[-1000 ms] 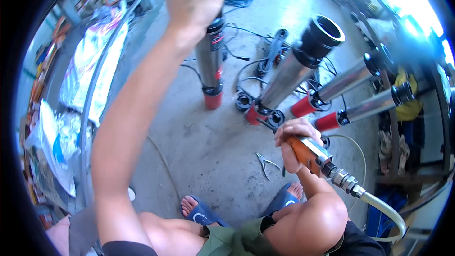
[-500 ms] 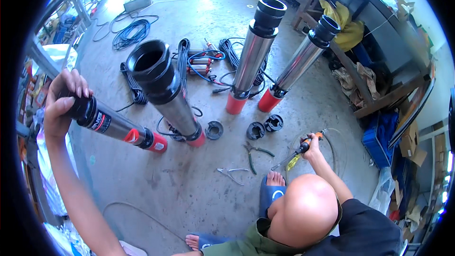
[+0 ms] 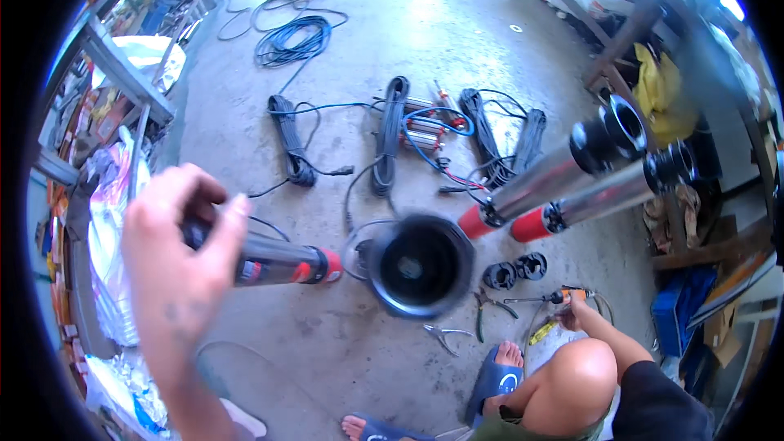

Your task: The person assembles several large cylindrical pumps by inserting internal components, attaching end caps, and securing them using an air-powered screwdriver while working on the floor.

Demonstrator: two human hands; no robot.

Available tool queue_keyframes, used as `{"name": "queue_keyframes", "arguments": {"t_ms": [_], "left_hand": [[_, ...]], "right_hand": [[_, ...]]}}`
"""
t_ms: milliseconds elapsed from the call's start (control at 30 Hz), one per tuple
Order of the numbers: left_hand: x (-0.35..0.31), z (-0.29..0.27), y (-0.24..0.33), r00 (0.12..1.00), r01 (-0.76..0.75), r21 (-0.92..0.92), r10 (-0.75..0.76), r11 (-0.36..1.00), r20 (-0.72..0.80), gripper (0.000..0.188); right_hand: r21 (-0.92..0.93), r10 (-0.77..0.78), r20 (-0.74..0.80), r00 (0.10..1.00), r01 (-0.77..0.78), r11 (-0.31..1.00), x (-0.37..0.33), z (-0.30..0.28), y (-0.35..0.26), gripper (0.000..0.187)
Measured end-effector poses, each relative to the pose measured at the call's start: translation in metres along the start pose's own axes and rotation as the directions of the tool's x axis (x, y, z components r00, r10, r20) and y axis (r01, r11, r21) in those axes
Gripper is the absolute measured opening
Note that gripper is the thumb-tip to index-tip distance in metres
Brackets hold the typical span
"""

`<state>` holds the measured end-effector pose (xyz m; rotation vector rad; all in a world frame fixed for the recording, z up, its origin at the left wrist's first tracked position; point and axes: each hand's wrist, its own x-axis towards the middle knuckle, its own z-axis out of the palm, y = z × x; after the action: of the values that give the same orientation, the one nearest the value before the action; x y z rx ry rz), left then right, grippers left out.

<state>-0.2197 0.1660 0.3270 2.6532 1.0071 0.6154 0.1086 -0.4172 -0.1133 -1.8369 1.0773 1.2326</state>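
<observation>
- Two hands show: the left hand (image 3: 181, 257) at the left of the frame has its fingers wrapped around the top of a steel pump (image 3: 273, 261) with a red base.
- The right hand (image 3: 578, 310) at lower right grips an orange-handled tool (image 3: 563, 296) low over the floor.
- A wide black-mouthed pump (image 3: 420, 265) stands at centre, just right of the held one.
- Two more pumps (image 3: 563, 175) lean at right, red ends down.
- Pliers (image 3: 447, 335) lie on the floor near a blue sandal (image 3: 496, 376).
- Coiled cables (image 3: 392, 135) lie at upper centre.

head camera looks steeply down from above onto the concrete floor (image 3: 457, 49).
</observation>
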Motion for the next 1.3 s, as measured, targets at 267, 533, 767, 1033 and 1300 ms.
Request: {"name": "queue_keyframes", "arguments": {"t_ms": [267, 533, 767, 1033, 1300], "left_hand": [[0.016, -0.014, -0.008, 0.987, -0.158, -0.057, 0.156, 0.986, -0.037, 0.023], [0.044, -0.028, -0.007, 0.969, 0.205, -0.436, -0.118, 0.876, 0.219, 0.023], [0.016, -0.037, -0.039, 0.929, 0.282, -0.237, -0.203, 0.93, 0.308, 0.018], [0.124, -0.029, -0.039, 0.72, 0.525, -0.474, -0.073, 0.707, 0.69, 0.04], [0.163, 0.261, -0.251, 0.869, 0.085, -0.225, 0.038, 0.971, 0.494, 0.04]], "right_hand": [[-0.701, -0.604, -0.008, 0.797, 0.426, 0.572, -0.327, 0.009, -0.037, 0.038], [-0.338, -0.843, 0.327, 0.426, 0.886, 0.317, -0.594, 0.083, -0.071, 0.02], [-0.176, -0.82, 0.464, 0.336, 0.942, 0.287, -0.623, 0.314, -0.202, 0.024], [-0.966, -0.633, 0.164, 0.757, 0.253, 0.053, -0.184, 0.381, -0.279, 0.06], [-0.968, -0.682, 0.163, 0.713, 0.249, 0.029, -0.175, 0.404, -0.307, 0.041]]}}
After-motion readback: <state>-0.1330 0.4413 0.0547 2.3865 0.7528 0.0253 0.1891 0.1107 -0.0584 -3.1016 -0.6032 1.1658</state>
